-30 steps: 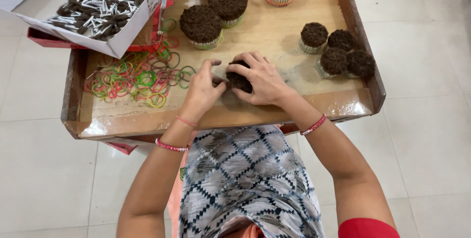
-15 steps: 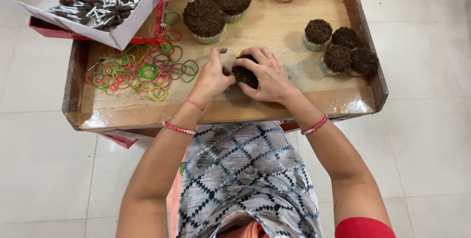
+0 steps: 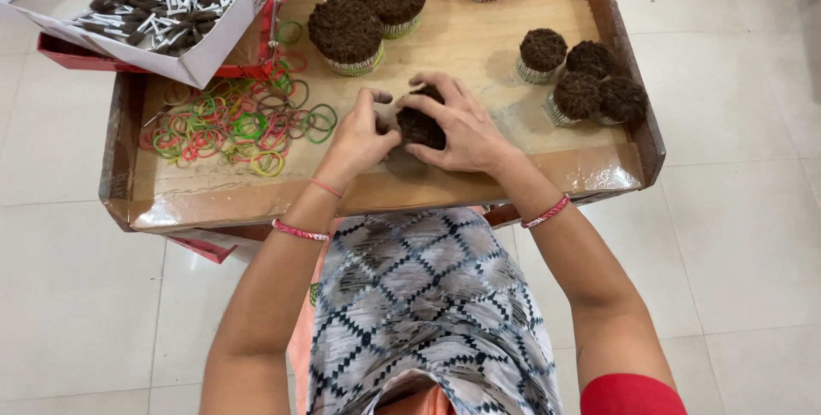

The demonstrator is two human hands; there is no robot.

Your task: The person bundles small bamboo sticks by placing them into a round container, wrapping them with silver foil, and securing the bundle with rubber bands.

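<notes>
Both my hands meet over the middle of a shallow cardboard tray (image 3: 385, 188). My right hand (image 3: 466, 128) wraps around a small round bundle of dark-tipped sticks (image 3: 421, 127), fingers curled over its top. My left hand (image 3: 359, 137) presses against the bundle's left side, thumb and fingers pinched at it. A loose heap of coloured rubber bands (image 3: 235, 124) lies on the tray just left of my left hand.
Three large banded bundles (image 3: 346, 32) stand at the tray's far side, and several small ones (image 3: 586, 81) cluster at the right. A white box of loose sticks (image 3: 162, 0) sits on a red box at the upper left. Pale floor tiles surround the tray.
My hands have kept working the small bundle in place, the left fingers shifting along its side. The camera has drifted slightly, nothing else on the tray has moved.
</notes>
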